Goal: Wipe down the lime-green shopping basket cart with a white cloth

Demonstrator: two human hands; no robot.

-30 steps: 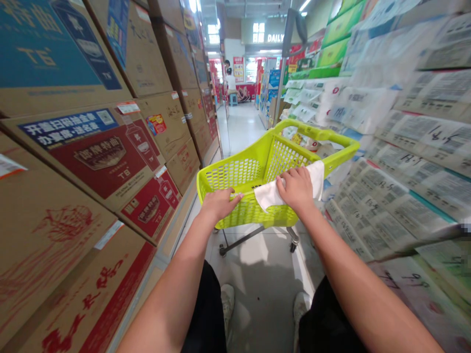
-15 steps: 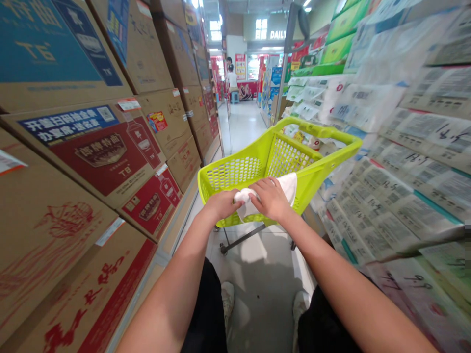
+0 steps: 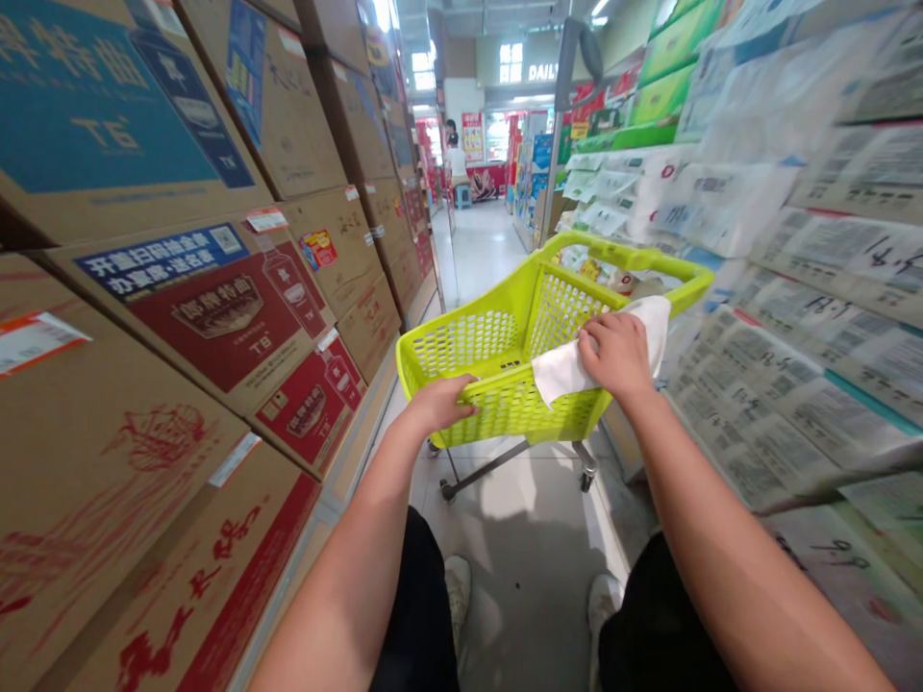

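Note:
A yellow-green shopping cart (image 3: 468, 336) stands sideways in front of me, its basket wall perforated. My left hand (image 3: 445, 402) is closed on the near rim of the cart at its left part. Farther right along the same rim, my right hand (image 3: 616, 354) presses a white cloth (image 3: 562, 373) over the edge, fingers wrapped round it. One end of the cloth hangs down the outer wall and the other reaches up toward the handle. Small packaged items show in the cart's right end, partly hidden.
Stacked cardboard boxes (image 3: 209, 317) line the left side. Packs of paper goods (image 3: 808, 336) are piled on the right. A grey post with a round mirror-like part rises behind the cart. A person (image 3: 456, 159) sits on a blue stool far down the aisle.
My right hand has moved right along the rim with the cloth, toward the handle. My left hand has let go of the cloth and now holds the rim.

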